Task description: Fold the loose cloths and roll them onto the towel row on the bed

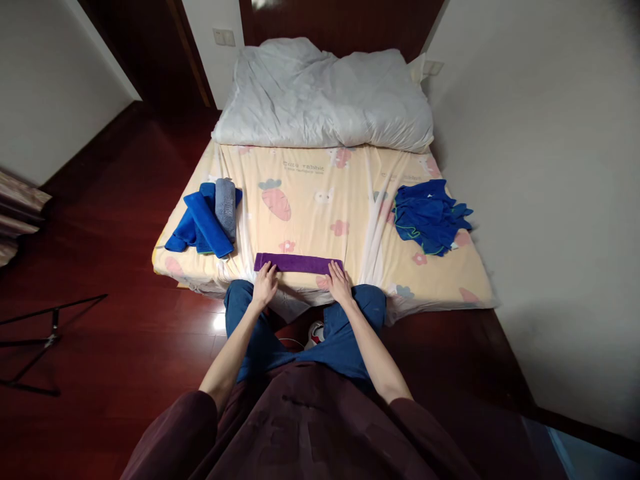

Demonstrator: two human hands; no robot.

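A purple towel [301, 263], folded into a long narrow strip, lies crosswise near the front edge of the bed. My left hand [265, 287] rests on its left end, with the fingers stretched over the cloth. On the right end lies my right hand [339, 284], its fingers also extended and flat. Neither hand grasps the towel. To the left is a small pile of folded blue towels [207, 223] with a folded grey towel [227, 207] beside them. Over on the right sits a crumpled heap of blue cloths [429, 217] with green edging.
The bed [320, 193] has a cream sheet printed with carrots and flowers. A bulky white quilt [325, 100] is bunched at the headboard. A black tripod's legs [53, 340] stand on the floor at left. A white wall [540, 167] runs along the right.
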